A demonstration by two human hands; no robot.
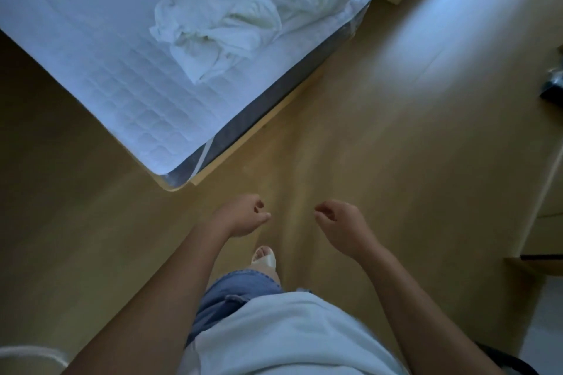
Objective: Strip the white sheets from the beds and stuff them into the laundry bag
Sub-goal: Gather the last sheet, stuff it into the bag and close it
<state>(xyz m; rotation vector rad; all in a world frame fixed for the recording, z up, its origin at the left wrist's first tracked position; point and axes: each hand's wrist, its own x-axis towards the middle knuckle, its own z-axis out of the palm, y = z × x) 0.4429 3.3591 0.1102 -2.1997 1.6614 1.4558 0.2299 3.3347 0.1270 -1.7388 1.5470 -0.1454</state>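
Seemingly mid-gathering: the left hand and right hand hang loosely curled and empty, well apart from the crumpled white fabric sheet heaped on the quilted white mattress. Next comes reaching over and bundling it.

Sheets: white cloth, crumpled, matt. Mattress: quilted white fabric top, dark grey fabric side under glossy clear film at near corner. Floor: smooth wood-look surface, sheen at far right. Shorts: blue denim.
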